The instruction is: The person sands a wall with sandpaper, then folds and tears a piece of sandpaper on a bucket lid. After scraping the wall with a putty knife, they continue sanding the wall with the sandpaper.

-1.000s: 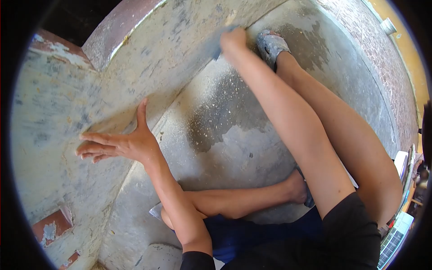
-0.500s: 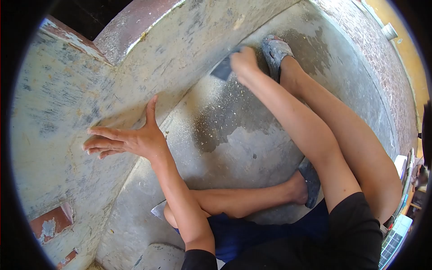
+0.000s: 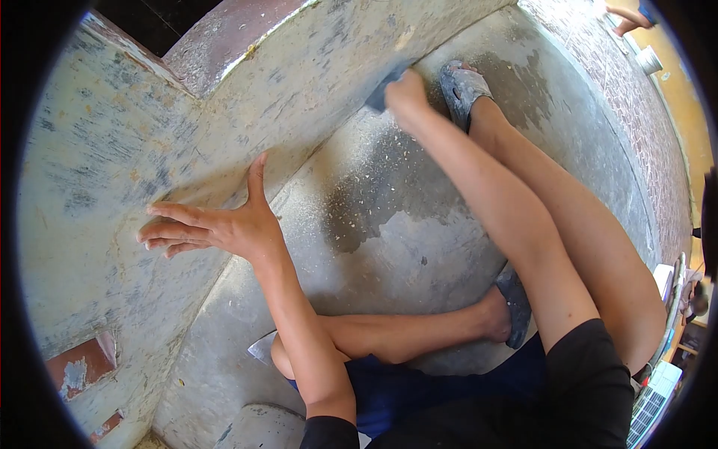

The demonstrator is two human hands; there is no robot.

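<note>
Both near the wall (image 3: 112, 161): left hand (image 3: 221, 228), fingers spread; right hand (image 3: 407, 96), fingers tight around a dark flat piece (image 3: 384, 90).

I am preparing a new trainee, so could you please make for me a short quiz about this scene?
1. True or false: the left hand is closed in a fist.
2. What is in the right hand?
A) a white cup
B) a dark flat piece
C) a long brush
3. Fill in: pale crumbs lie scattered on the ____.

Key: 1. False; 2. B; 3. floor.
</note>
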